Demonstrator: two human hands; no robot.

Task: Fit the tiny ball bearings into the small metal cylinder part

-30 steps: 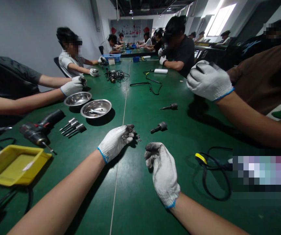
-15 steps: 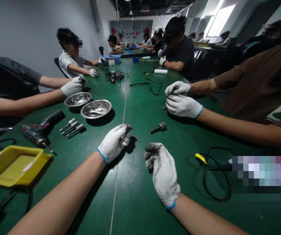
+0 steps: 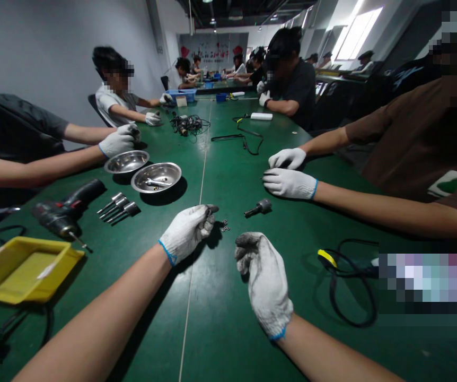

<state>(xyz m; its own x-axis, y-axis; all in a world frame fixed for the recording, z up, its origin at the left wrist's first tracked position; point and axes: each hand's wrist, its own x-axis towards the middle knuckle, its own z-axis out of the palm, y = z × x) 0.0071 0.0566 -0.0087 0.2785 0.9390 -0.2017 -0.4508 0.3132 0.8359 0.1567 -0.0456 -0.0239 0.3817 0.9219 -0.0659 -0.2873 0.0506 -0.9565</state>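
Note:
My left hand (image 3: 189, 231), in a white glove with dark fingertips, is pinched closed above the green table; whatever is between its fingers is too small or hidden to make out. Right beside those fingertips lie several small metal nuts (image 3: 225, 225). My right hand (image 3: 267, 284), gloved the same way, is curled closed nearer to me, and its palm side is hidden. Between my hands and a co-worker's lies a dark cylindrical metal tool with a shank (image 3: 258, 207). Several similar shanked pieces (image 3: 119, 207) lie in a group to the left.
On the left are a power drill (image 3: 63, 209), a yellow tray (image 3: 25, 268) and two steel bowls (image 3: 157, 178), (image 3: 127, 161); the nearer bowl holds small metal parts. A black cable (image 3: 351, 286) loops at right. Co-workers' gloved hands (image 3: 290, 183) rest close by on the right.
The left forefinger has straightened a little; my right hand stays still. On the right, the co-worker's hands have lowered to the table and moved slightly apart.

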